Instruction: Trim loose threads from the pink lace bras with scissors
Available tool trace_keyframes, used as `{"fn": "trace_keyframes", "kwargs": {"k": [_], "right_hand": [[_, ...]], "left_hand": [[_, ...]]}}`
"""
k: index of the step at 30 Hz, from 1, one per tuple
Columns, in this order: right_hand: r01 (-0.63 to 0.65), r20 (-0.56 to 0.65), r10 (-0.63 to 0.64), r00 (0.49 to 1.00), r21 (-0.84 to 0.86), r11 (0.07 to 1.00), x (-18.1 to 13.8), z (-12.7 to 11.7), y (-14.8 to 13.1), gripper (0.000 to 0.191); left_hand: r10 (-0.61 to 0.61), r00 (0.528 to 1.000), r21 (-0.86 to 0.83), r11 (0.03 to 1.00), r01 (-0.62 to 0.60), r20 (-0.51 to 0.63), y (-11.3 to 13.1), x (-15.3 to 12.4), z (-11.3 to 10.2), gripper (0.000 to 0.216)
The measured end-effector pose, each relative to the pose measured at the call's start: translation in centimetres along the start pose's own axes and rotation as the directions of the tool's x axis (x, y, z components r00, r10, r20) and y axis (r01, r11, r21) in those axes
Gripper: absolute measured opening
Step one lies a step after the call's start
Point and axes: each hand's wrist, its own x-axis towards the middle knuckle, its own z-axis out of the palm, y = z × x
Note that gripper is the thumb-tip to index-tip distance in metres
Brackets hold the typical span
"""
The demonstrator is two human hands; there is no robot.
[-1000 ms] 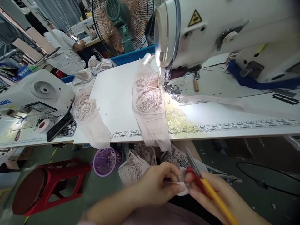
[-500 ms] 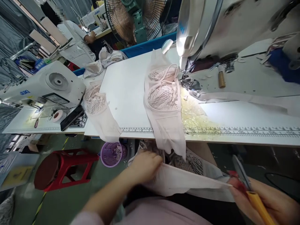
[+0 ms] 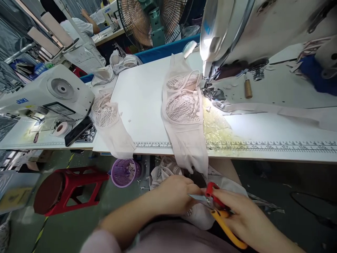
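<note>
Over my lap, my left hand (image 3: 175,194) is closed with its fingertips turned away, gripping the pale pink bra (image 3: 201,215) that lies partly hidden under both hands. My right hand (image 3: 239,214) grips scissors (image 3: 210,202) with one red and one yellow-orange handle. Their blades point left and reach my left hand's fingers; what lies between the blades is hidden. Another pale pink bra with lace cups (image 3: 183,107) rests on the white sewing table (image 3: 143,105), its band hanging over the front edge. More lacy pieces (image 3: 165,168) sit below that edge.
A sewing machine (image 3: 218,38) stands over the table at right, with a wooden-handled tool (image 3: 248,88) beneath. Further left are a second machine (image 3: 52,91), another lace bra (image 3: 106,116), a purple basket (image 3: 123,174) and a red stool (image 3: 71,189). A co-worker (image 3: 81,30) sits beyond.
My right hand has brought the scissors left, up against my left hand. The band stretched between my hands has gone slack. My left hand has shifted slightly right. The co-worker's arm has risen.
</note>
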Motion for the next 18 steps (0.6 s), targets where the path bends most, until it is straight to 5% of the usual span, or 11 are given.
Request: {"fn": "trace_keyframes", "kwargs": {"k": [7, 14, 18], "right_hand": [[-0.005, -0.011, 0.005, 1.0, -0.015, 1.0, 0.2, 0.7, 0.8, 0.017], [-0.072, 0.001, 0.072, 0.997, 0.043, 0.996, -0.3, 0.4, 0.8, 0.022], [-0.092, -0.056, 0.094, 0.994, 0.049, 0.995, -0.7, 0.3, 0.7, 0.026]], "left_hand": [[-0.022, 0.99, 0.195, 0.981, -0.004, 0.136, -0.3, -1.5, -0.8, 0.022], [-0.09, 0.993, 0.285, 0.956, 0.063, 0.08, -1.9, -3.7, -1.7, 0.028], [-0.075, 0.995, 0.216, 0.972, 0.089, -0.072, -3.3, -5.3, -1.9, 0.031]]}}
